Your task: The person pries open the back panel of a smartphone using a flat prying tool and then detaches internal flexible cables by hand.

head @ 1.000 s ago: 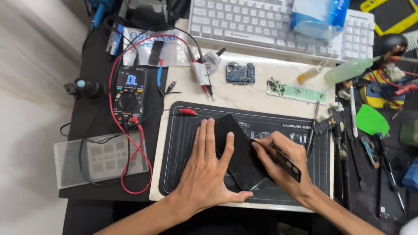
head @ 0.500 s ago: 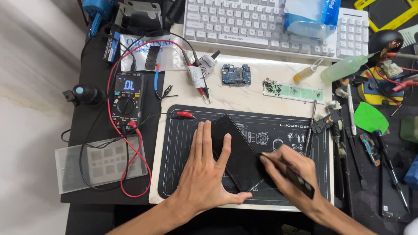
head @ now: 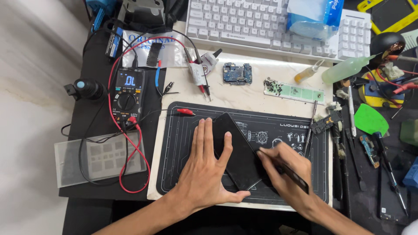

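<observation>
Phone (head: 237, 152): black slab lying at an angle on the dark work mat (head: 183, 130), mid worktop.
Left hand (head: 204, 167): flat, fingers spread, grip open, pressing the phone's left edge.
Right hand (head: 285, 169): grip closed around a thin black tool (head: 292, 172), tip at the phone's right edge.
Multimeter (head: 128, 93): left of mat, red lead looped.

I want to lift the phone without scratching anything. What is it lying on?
The phone lies on a black work mat, pinned by the left hand. The mat directly beneath it is covered.
</observation>
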